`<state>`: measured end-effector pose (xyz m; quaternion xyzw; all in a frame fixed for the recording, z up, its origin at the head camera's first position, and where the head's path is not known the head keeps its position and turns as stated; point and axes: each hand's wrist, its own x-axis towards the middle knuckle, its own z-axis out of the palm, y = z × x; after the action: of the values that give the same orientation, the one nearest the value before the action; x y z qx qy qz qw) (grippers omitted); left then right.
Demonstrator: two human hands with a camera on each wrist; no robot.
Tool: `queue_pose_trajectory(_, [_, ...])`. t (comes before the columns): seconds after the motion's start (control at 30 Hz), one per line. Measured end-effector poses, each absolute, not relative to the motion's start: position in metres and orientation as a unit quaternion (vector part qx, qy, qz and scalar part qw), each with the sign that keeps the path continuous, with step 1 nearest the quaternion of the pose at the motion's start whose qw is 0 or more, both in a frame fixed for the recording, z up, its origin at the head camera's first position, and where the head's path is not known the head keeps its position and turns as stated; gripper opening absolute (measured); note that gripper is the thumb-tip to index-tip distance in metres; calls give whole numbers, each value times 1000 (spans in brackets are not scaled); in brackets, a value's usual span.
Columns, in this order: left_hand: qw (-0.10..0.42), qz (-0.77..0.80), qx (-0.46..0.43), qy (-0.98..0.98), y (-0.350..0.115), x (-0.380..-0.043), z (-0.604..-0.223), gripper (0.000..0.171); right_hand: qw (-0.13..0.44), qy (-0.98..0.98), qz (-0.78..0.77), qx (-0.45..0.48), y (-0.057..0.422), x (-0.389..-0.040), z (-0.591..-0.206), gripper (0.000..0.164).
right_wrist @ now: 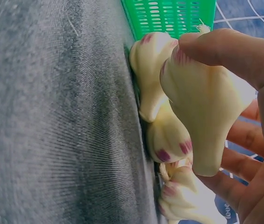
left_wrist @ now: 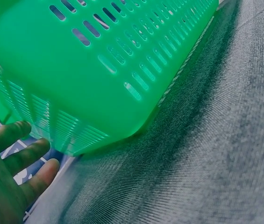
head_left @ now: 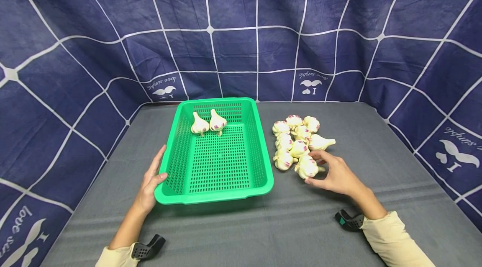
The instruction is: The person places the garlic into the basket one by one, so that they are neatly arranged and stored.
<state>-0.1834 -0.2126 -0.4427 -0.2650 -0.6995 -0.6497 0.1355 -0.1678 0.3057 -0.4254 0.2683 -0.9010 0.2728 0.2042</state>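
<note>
A green perforated basket sits on the grey table, with two garlic bulbs at its far end. To its right lies a pile of several garlic bulbs. My right hand grips the nearest garlic bulb of that pile, thumb and fingers curled round this bulb. My left hand rests against the basket's near left corner, thumb on the rim. In the left wrist view its fingers lie straight beside the basket wall.
The grey cloth-covered table is walled on three sides by a blue checked backdrop. Black wrist camera mounts sit on both forearms.
</note>
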Motion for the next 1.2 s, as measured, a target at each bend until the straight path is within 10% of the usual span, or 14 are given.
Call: queue_pose_trajectory(1.2, [133, -644, -254, -709, -213, -183, -443, 70, 227, -875, 293, 311, 307, -169, -412, 71])
